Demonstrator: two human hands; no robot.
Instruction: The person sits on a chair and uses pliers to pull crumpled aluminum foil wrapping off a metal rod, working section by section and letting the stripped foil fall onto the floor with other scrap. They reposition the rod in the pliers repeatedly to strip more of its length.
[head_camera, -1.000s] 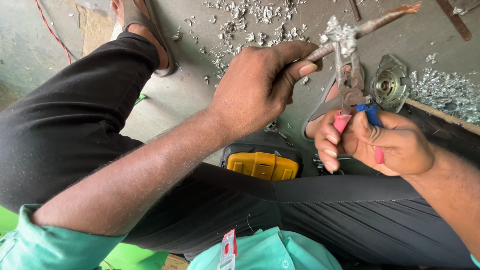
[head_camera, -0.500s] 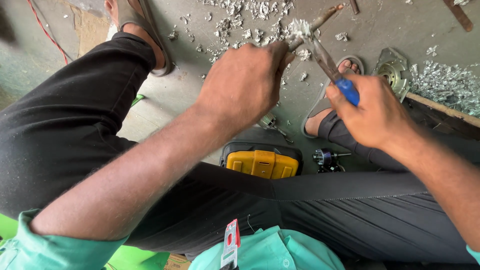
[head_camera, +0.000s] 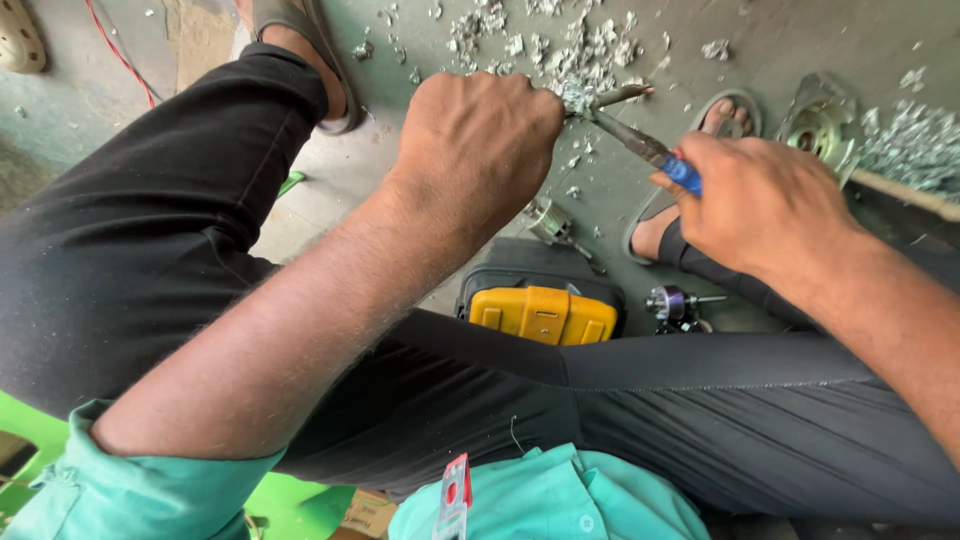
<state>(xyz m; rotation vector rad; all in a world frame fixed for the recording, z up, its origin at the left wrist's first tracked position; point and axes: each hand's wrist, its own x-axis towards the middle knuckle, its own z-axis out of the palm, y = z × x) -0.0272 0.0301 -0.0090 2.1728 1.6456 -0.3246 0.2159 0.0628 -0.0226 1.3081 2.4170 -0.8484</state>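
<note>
Blue-handled pliers (head_camera: 650, 155) lie on a slant, their long axis running from the lower right up to the upper left, with the metal nose pointing up-left at a small grey metal piece (head_camera: 600, 97). The right hand (head_camera: 765, 205) is closed tight round the blue grips. The left hand (head_camera: 480, 140) is curled into a fist, pinching the metal piece at its fingertips, above a concrete floor (head_camera: 760, 40) strewn with metal shavings (head_camera: 580, 50). A yellow tool case (head_camera: 545, 312) sits below, between the person's legs.
</note>
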